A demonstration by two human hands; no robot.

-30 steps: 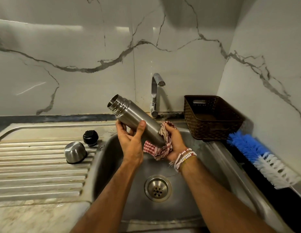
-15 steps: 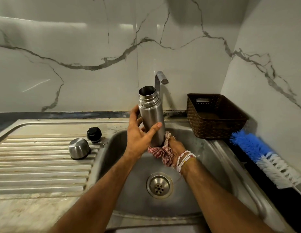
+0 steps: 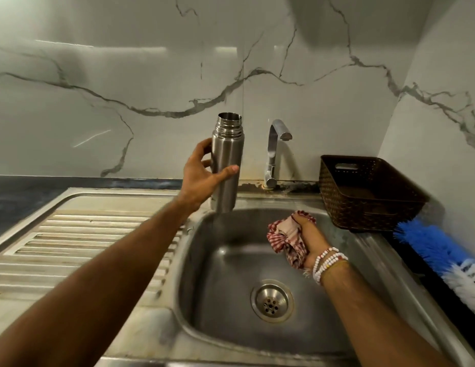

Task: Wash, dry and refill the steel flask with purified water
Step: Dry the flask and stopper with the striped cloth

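Seemingly done drying. Holding steel flask (image 3: 227,147) upright, uncapped, in curled left hand (image 3: 199,178), up-left of right hand (image 3: 312,241) clutching bunched cloth (image 3: 284,238). Next, likely: set cloth down, carry flask to purified water.

Brush (image 3: 434,251) cut off at right edge, cloth (image 3: 284,235) partly hidden in right hand (image 3: 312,241)
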